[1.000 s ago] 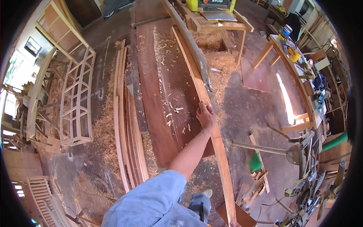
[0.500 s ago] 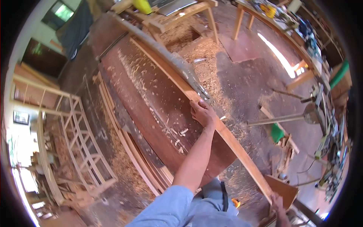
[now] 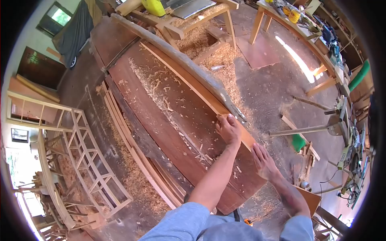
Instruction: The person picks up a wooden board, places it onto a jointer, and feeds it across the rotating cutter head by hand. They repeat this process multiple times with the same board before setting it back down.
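The left hand (image 3: pixel 229 129) curls its fingers over the edge of a long narrow plank (image 3: pixel 193 86), which runs from 4 o'clock up to 10 o'clock. The right hand (image 3: pixel 263 160) lies flat and open at the plank's near end, at 4 o'clock from the left. Both press it onto wide dark boards (image 3: pixel 161 116) strewn with shavings (image 3: pixel 152 82); a rough slab (image 3: pixel 177 60) flanks it.

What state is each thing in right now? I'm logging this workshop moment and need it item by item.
Long plank: lying on edge along the wide board, both hands at its near end.
Left hand: fingers closed over the plank's top edge.
Right hand: open, palm against the plank's near end.
Wide board: flat, strewn with shavings.
Wooden frame: resting on the floor, unglazed.
Strips: stacked beside the board.
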Demonstrator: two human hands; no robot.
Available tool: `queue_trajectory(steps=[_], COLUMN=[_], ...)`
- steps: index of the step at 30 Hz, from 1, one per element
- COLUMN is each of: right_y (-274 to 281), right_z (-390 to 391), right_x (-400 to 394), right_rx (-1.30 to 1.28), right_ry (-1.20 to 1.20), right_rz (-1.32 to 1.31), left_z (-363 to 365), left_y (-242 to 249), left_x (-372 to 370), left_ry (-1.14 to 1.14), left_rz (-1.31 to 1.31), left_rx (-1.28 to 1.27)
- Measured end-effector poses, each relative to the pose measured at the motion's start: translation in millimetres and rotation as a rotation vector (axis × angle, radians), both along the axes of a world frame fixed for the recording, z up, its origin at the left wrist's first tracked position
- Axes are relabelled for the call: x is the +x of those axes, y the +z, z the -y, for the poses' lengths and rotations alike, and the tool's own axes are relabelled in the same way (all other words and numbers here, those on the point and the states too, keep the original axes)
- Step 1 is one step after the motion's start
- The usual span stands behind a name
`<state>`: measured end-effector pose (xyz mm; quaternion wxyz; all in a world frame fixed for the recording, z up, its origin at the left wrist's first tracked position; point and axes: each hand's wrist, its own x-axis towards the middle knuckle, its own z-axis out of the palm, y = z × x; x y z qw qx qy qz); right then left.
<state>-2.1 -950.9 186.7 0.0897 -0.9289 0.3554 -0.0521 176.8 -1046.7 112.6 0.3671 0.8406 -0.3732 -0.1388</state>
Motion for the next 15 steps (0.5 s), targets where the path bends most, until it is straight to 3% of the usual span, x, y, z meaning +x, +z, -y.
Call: queue_trajectory(steps=[10, 15], right_y=[-23, -19], right_z=[42, 56], right_x=[61, 79], right_rx=[-0.271, -0.197], right_ry=[-0.023, 0.031], right_rz=[-0.189, -0.141], left_z=[34, 45], left_y=[13, 3], left_x=[48, 60], left_ry=[-0.064, -0.064], left_rz=[-0.054, -0.034], left_rx=[-0.018, 0.017])
